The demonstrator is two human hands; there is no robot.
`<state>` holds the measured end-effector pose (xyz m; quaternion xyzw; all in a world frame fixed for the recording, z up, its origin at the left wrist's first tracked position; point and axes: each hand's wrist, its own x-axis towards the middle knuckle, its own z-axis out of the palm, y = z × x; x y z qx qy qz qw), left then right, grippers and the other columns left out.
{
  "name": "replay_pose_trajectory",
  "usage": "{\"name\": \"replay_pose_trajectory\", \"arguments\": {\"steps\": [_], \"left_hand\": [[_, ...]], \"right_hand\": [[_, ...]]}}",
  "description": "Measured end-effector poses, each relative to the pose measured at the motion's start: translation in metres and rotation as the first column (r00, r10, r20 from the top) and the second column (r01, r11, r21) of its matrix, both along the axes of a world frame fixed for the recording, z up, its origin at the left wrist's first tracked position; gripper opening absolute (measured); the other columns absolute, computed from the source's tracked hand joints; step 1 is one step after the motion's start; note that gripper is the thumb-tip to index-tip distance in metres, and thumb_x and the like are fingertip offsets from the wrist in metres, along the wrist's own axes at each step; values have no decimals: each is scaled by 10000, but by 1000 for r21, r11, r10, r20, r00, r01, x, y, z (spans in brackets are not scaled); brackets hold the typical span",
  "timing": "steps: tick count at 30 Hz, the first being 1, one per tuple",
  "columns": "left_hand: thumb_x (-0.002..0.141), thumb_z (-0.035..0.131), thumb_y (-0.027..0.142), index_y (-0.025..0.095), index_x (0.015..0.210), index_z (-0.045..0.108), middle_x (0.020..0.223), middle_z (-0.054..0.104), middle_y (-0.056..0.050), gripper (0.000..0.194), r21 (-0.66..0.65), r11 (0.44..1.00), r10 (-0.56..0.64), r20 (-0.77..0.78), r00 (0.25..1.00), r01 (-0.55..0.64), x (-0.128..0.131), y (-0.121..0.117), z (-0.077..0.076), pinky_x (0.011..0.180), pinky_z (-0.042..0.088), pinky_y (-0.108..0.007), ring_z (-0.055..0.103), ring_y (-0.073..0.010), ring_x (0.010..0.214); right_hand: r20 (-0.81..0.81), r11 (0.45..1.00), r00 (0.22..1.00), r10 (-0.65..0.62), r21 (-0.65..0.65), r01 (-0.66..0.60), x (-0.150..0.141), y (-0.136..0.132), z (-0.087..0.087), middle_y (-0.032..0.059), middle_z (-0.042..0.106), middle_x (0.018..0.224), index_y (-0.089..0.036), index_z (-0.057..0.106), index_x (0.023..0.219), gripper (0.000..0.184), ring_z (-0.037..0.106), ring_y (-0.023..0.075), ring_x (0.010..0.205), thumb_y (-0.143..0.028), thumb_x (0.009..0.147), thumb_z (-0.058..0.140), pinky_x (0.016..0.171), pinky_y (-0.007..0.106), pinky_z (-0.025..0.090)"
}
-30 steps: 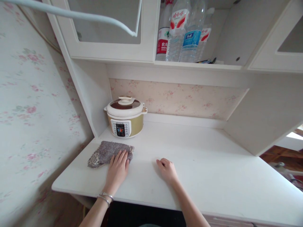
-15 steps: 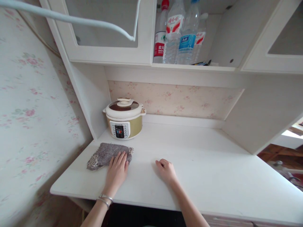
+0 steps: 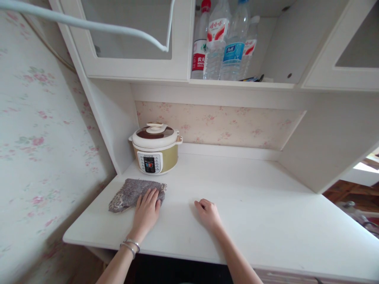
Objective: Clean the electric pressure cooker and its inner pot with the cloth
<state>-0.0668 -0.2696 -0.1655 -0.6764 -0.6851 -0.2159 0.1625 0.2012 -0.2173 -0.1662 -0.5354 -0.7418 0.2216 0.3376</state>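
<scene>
Left grip [image 3: 147, 211] laid over the right end of a folded grey-brown fabric cloth [image 3: 130, 193].
The cloth lies on the smooth white counter [image 3: 251, 205], its long axis roughly left-to-right, most of it leftward of this nearer grip, which is outstretched, not pinching. The right grip [image 3: 207, 213] rests well apart, curled into a loose fist.

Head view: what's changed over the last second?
The view shifted slightly, showing more of the bottles; nothing was gripped or released. Unchanged: left hand flat on the cloth, right hand curled on the table, cooker behind the cloth.
</scene>
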Motion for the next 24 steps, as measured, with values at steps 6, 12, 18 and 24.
{"name": "replay_pose_trajectory", "arguments": {"steps": [6,12,18,24], "left_hand": [[852,431,189,181,1212,560,1312,545,-96,383,-115,993,41,127,991,-26,13,11,25,1071,269,-493,410,-278,1277],[885,393,187,194,1116,577,1069,646,-73,295,-115,913,-327,370,869,393,81,18,51,917,408,-302,573,-186,1016],[895,408,379,199,800,612,742,666,-37,288,-258,795,-308,607,733,548,124,54,37,611,363,-246,593,-159,677],[852,422,419,176,566,496,552,513,9,382,-228,834,-183,744,643,502,125,78,12,550,266,-245,451,-123,570]], "right_hand": [[-2,1000,1000,3,-18,-3,0,2,0,1,527,583,-195,484,548,404,458,118,571,-406,880,396,556,233,279],[0,1000,1000,1,-24,-1,-2,1,3,-1,519,570,-199,454,544,384,465,124,576,-388,874,400,556,232,281],[-57,999,998,41,-30,-42,-1,0,5,1,557,618,-195,501,602,302,481,123,593,-286,862,378,564,222,300],[-52,1000,999,14,-18,-15,0,4,1,-10,514,576,-191,449,552,346,457,117,571,-334,865,412,555,225,287]]}}
